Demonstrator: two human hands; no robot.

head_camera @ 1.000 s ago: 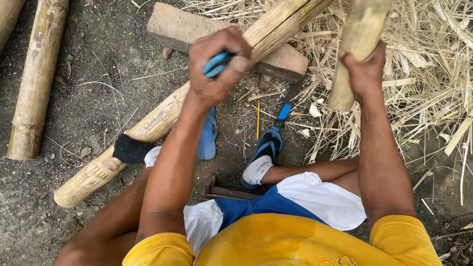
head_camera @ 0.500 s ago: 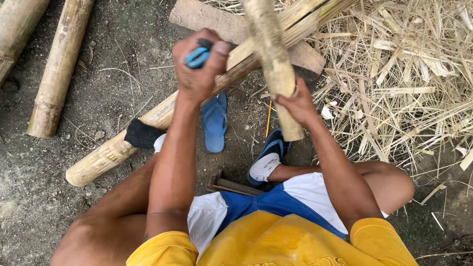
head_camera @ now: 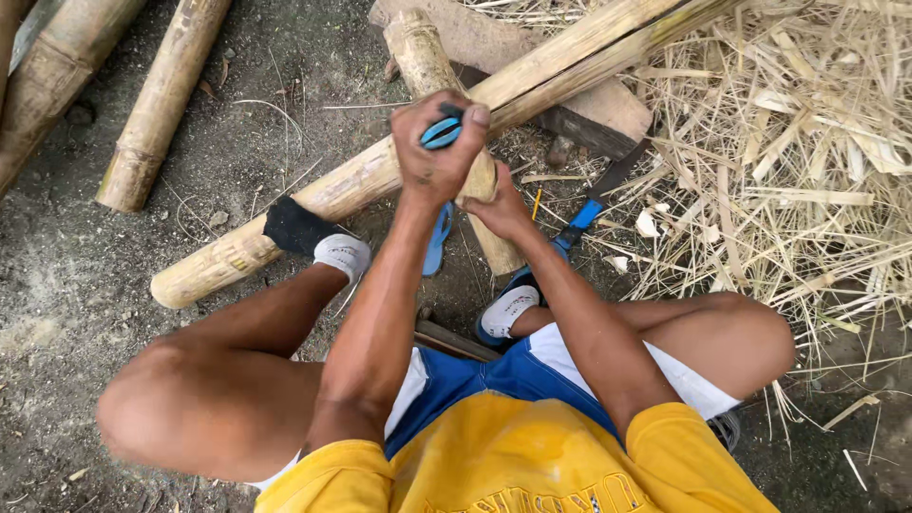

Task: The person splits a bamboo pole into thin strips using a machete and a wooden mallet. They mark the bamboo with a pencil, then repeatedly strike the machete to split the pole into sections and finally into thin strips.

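Our left hand (head_camera: 439,152) was clenched in a fist around a blue tool handle (head_camera: 442,132), raised above the work; only a small patch of the handle showed between the fingers, and the blade could not be seen. Our right hand (head_camera: 502,209) was wrapped closed around a short bamboo section (head_camera: 432,71), gripping it at its lower part. That section ran from our feet up toward a flat wooden block (head_camera: 532,57) at the top of the view and crossed over a long bamboo pole (head_camera: 361,180) lying diagonally on the dirt ground (head_camera: 95,275).

The two hands sat just beside each other, left one above the right. Whether the tool touched the bamboo section, we could not tell.

We were squatting, knees spread, in a yellow shirt (head_camera: 513,456) and blue-and-white shorts. Our left foot in a black-and-white sock (head_camera: 318,242) rested against the long pole. A blue sandal (head_camera: 437,242) showed under the left forearm, and the right foot in a white sock (head_camera: 508,309) sat near the lower end of the short section.

A second blue-handled knife (head_camera: 594,199) lay on the ground to the right, at the edge of a heap of bamboo shavings (head_camera: 788,161). Two more bamboo poles (head_camera: 161,100) lay at upper left.
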